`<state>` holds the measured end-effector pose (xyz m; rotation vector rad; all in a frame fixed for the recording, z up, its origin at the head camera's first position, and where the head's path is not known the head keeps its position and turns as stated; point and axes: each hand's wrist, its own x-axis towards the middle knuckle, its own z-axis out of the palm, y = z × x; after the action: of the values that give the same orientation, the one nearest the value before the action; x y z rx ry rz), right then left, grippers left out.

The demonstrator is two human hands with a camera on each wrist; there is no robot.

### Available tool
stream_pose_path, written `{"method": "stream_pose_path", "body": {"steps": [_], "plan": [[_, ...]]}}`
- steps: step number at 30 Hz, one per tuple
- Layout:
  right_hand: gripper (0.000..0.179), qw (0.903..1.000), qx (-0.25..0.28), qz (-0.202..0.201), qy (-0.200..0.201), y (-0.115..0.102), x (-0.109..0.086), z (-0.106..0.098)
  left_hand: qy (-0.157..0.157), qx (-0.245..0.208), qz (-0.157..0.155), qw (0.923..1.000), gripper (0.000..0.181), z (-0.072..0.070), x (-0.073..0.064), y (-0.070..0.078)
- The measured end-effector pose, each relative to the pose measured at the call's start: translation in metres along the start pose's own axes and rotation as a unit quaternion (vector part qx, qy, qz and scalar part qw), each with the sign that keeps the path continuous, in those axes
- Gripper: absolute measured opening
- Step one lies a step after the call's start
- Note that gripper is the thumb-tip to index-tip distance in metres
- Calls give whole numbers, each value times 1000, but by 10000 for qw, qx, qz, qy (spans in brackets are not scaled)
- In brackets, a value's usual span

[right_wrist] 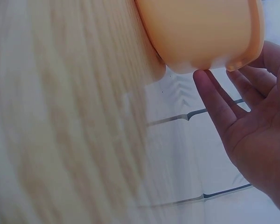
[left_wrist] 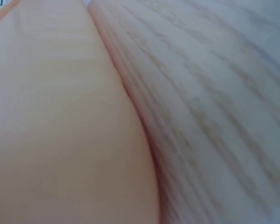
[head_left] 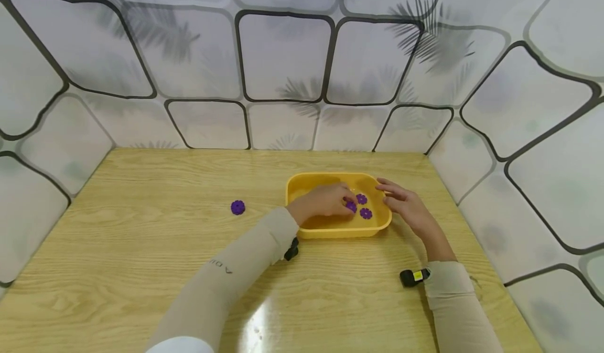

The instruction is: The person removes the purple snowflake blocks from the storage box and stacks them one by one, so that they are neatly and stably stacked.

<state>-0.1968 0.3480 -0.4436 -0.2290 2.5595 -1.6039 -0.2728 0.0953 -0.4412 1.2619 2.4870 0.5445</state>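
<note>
A yellow plastic tray stands on the wooden table. My left hand reaches over its left side, with a purple flower-shaped piece pinched between thumb and fingertips. Beside those fingertips, two more purple flower-shaped pieces lie on the tray floor, one farther back and one nearer. My right hand is at the tray's right end, its extended fingers touching the rim and outer wall. The right wrist view shows those fingers against the wall. Only forearm and table fill most of the left wrist view.
Left of the tray, a purple flower-shaped piece or small stack lies on the table. A patterned wall borders the table at the back and sides. Black wrist devices sit at both wrists.
</note>
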Motion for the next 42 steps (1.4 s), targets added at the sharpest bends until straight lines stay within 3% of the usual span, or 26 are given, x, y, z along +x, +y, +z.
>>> {"method": "stream_pose_path", "body": {"steps": [9,14,19,25,30,42], "plan": [[43,10000,19,-28,-44,0,5,-3,169,-616,8,9980,41,-9,-3,-1],[43,10000,-2,2,-53,-2,6,-4,377,-846,-9,9957,41,-17,-15,-7],[43,9999,79,12,-64,-5,5,-3,550,-1192,-86,9913,43,-29,-38,-15],[43,10000,-3,29,-35,-5,5,-1,921,-822,-176,9922,43,-41,-65,-25],[44,9999,-90,56,-65,-3,5,1,1105,-764,-375,9902,43,-49,-88,-35],[44,9997,-261,40,-5,-5,3,-1,1618,-985,-1011,9767,39,-64,-149,-61]]}}
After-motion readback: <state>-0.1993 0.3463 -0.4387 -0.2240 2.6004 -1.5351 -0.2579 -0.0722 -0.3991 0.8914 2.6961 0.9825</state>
